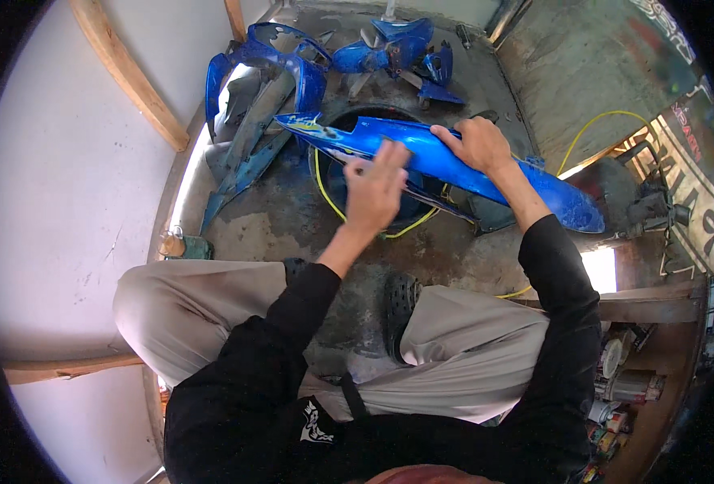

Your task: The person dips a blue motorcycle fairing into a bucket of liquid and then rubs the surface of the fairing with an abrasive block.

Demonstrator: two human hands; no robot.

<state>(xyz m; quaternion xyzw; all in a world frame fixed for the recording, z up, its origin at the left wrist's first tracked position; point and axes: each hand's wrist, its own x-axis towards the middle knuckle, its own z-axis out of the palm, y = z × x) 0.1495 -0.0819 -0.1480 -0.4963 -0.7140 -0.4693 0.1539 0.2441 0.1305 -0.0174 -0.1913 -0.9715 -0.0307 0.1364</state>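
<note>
A long blue plastic body panel [442, 153], like a motorcycle side fairing, lies slantwise in front of me. Its pointed left end has worn, yellowish and pale patches. With thumb and fingers over its upper edge, my right hand [484, 147] grips the panel right of its middle. My left hand [375, 187] is at the panel's near side, left of the middle, blurred by motion. The fingertips seem to touch the blue surface, and a small dark patch shows beside them; whether they hold something cannot be made out. Beneath the panel stands a dark round tub [337, 194], partly hidden.
More blue fairing pieces [389, 56] lie on the floor at the back, with a curved blue part [304, 77] and greyish panels [252, 137] at the left. A yellow hose [325, 189] loops around the tub. Cans [627, 387] stand on a shelf at lower right.
</note>
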